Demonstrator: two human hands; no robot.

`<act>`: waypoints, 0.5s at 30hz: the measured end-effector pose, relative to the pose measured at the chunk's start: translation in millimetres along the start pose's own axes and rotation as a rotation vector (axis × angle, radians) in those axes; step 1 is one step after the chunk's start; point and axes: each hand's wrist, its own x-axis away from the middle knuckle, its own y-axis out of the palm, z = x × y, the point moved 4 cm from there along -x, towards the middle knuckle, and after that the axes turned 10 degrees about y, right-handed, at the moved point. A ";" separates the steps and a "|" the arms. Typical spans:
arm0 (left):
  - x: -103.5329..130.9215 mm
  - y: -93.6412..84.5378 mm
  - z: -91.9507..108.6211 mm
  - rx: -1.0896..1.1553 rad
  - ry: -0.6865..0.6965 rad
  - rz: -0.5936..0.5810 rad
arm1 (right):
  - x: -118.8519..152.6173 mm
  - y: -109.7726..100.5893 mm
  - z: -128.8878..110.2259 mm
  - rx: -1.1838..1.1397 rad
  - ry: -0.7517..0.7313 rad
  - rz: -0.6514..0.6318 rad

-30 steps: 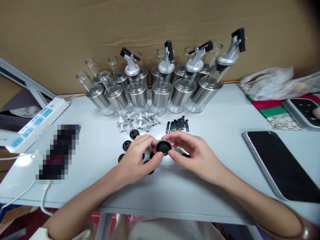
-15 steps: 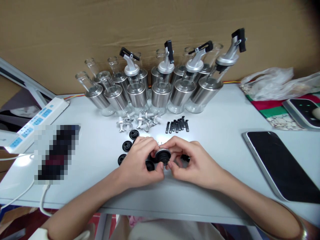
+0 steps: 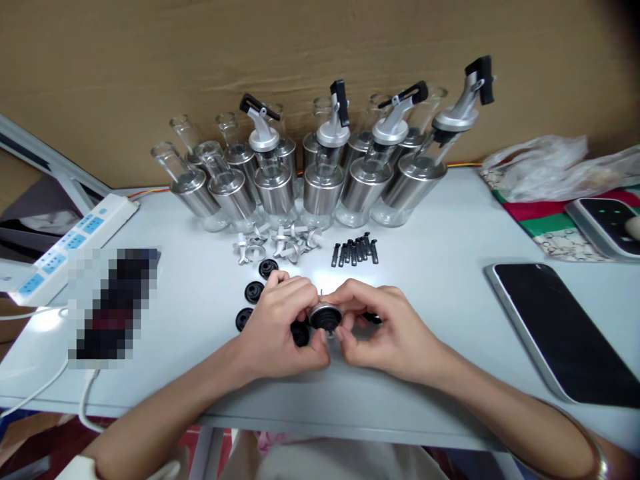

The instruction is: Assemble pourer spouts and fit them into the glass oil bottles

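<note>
Between my two hands is a bottle pourer, a silver collar with a ribbed black stopper facing me. My left hand grips it from the left, fingers and thumb curled around its edge. From the other side my right hand pinches it with thumb and fingers. Black stoppers lie beside and partly under my left hand. Silver spouts are heaped just beyond, and a row of small black levers lies to their right. A dark piece shows partly behind my right fingers.
Several glass bottles with steel sleeves stand along the cardboard at the back, some topped with pourers. A power strip and a blurred phone are on the left; another phone and a plastic bag are on the right.
The pourer has tilted slightly between my fingers, its black stopper end turning a little downward. Both hands have shifted only a little and keep their hold.
</note>
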 end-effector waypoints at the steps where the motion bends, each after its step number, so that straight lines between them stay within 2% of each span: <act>1: -0.1 0.0 0.0 -0.008 -0.001 -0.004 | 0.2 0.4 0.1 0.003 -0.001 0.004; 11: 0.2 -0.8 -0.2 -0.053 -0.001 0.021 | -0.8 0.0 5.4 0.015 0.023 -0.014; 15: 3.0 -4.5 -8.1 0.053 -0.108 0.057 | -3.2 -8.8 8.1 -0.015 -0.003 0.053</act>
